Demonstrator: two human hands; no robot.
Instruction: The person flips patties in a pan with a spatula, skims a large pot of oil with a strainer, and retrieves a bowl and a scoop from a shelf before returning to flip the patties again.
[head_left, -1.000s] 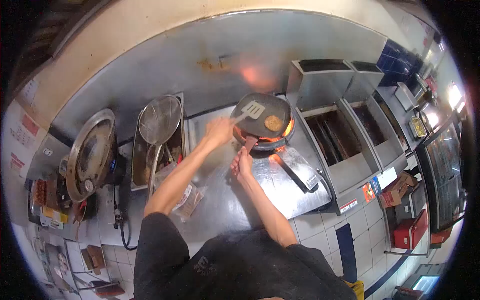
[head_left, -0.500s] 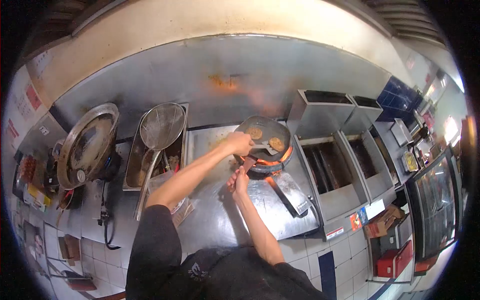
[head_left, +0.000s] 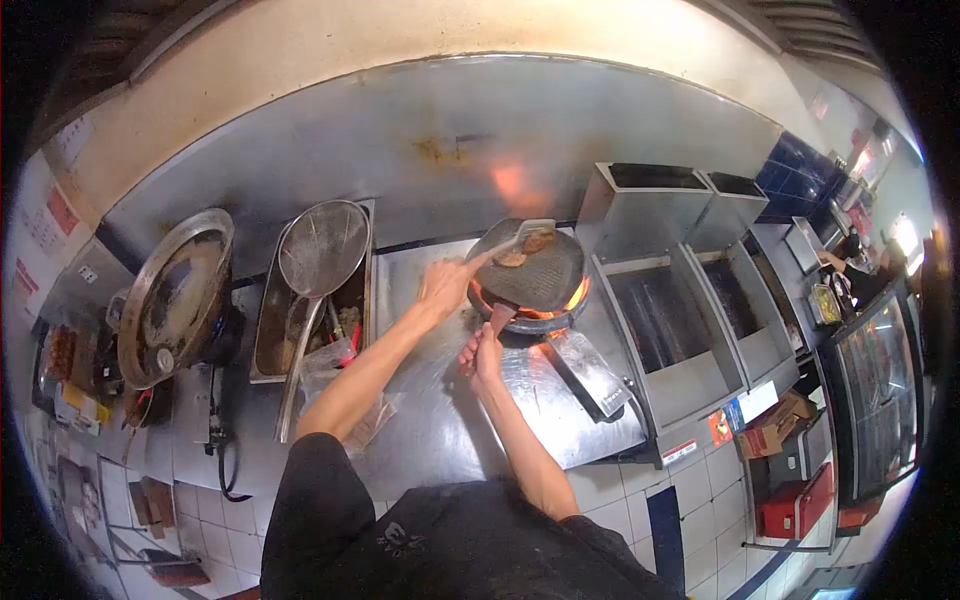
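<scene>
Reaching forward, left hand (head_left: 444, 287) gripping spatula (head_left: 534, 229), right hand (head_left: 483, 355) pan handle (head_left: 503, 317)

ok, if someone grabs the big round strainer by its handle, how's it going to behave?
Strainer is probably light for its width, since the head is open mesh. Its long, thin handle looks like metal, so likely stiff. With the wide head at the far end, it may feel head-heavy and twist, perhaps scraping the metal tray beneath.
</scene>
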